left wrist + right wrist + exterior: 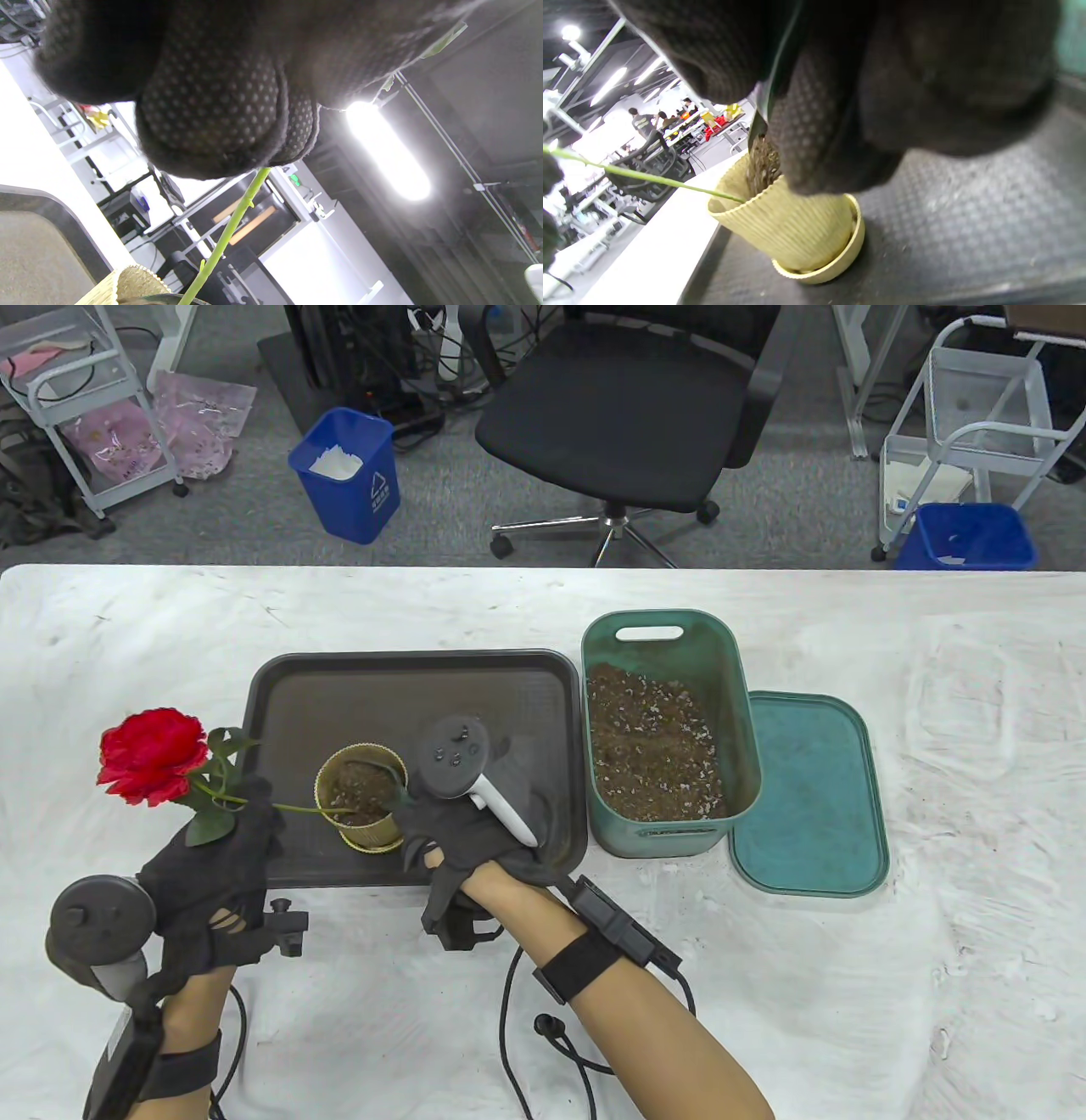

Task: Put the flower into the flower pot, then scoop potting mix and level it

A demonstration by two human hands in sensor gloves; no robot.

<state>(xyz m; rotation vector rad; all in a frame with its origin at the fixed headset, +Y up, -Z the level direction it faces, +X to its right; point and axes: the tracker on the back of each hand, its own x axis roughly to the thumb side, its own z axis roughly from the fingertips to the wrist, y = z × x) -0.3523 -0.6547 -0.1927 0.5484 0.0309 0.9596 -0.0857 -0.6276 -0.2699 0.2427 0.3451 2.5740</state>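
Observation:
A red flower (153, 755) on a long green stem (301, 809) leans left, and the stem's foot sits inside the yellow ribbed flower pot (361, 797) on the black tray (407, 678). My left hand (237, 831) pinches the stem (229, 233) just left of the tray. My right hand (424, 823) grips a dark green scoop (760, 120) tipped over the pot's right rim. Potting mix (761, 165) spills from it into the pot (789, 228). Most of the scoop is hidden under the glove.
A green bin (662, 623) holding potting mix (653, 746) stands right of the tray, with its lid (806, 797) lying flat beside it. White cloth covers the table. An office chair and blue waste bins stand beyond the far edge.

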